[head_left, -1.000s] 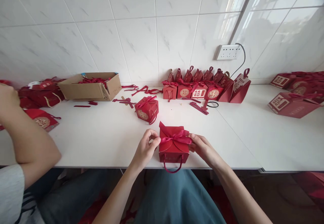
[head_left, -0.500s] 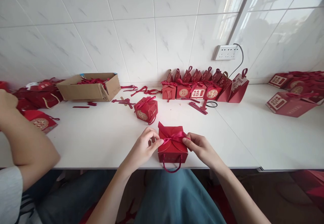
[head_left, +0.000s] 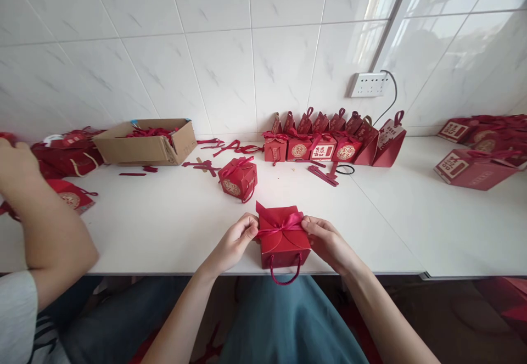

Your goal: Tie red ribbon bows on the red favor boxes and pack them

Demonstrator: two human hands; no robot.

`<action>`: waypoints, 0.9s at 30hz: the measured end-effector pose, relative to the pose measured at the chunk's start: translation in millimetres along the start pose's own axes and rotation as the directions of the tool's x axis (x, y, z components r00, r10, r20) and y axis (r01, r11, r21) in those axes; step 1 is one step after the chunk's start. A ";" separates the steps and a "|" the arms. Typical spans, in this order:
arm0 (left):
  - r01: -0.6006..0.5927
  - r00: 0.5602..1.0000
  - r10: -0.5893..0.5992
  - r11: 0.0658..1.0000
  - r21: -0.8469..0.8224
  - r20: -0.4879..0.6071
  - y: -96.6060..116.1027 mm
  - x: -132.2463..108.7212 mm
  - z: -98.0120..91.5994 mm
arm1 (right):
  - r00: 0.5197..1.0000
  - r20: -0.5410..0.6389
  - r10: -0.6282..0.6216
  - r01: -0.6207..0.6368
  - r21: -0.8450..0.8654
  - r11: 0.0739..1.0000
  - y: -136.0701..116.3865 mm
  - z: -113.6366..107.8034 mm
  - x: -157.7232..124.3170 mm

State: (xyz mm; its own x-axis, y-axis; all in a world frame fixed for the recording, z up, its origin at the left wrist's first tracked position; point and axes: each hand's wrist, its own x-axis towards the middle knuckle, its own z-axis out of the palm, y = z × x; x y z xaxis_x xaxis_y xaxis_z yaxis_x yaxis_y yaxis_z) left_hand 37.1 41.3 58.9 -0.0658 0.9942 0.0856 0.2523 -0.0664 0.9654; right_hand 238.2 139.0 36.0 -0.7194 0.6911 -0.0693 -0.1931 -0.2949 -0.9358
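Note:
A red gift box with overlapping round flaps on top and a cord handle hangs slightly over the table's front edge before me. Across its lid runs a glossy red ribbon, tied in a bow at the middle. My left hand pinches the ribbon at the box's left side, thumb against fingers. On the opposite side, my right hand is closed on the bow's right loop. One ribbon tail sticks up at the back left corner. Just behind stands another red box with a bow and a gold emblem.
A cardboard box of red ribbons stands back left. Finished red boxes line the wall, with loose red strips before them. More boxes sit far right. A co-worker's arm reaches in from the left.
My left hand has shifted from near the bow's knot outward to the box's left edge, drawing the ribbon out. The box has slid slightly right and its handle now hangs lower.

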 end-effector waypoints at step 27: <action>0.115 0.981 -0.169 0.897 -0.426 -0.091 -11.3 -6.4 20.0 | 0.989 -0.139 -0.055 0.068 0.087 0.994 9.8 2.5 -5.0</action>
State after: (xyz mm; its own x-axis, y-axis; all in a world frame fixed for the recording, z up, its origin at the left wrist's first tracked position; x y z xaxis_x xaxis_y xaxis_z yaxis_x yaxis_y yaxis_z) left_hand 54.0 37.3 42.5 -0.1947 0.9792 -0.0564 -0.1929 0.0182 0.9811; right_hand 238.2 131.0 28.0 -0.6083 0.7911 -0.0648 -0.2988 -0.3039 -0.9046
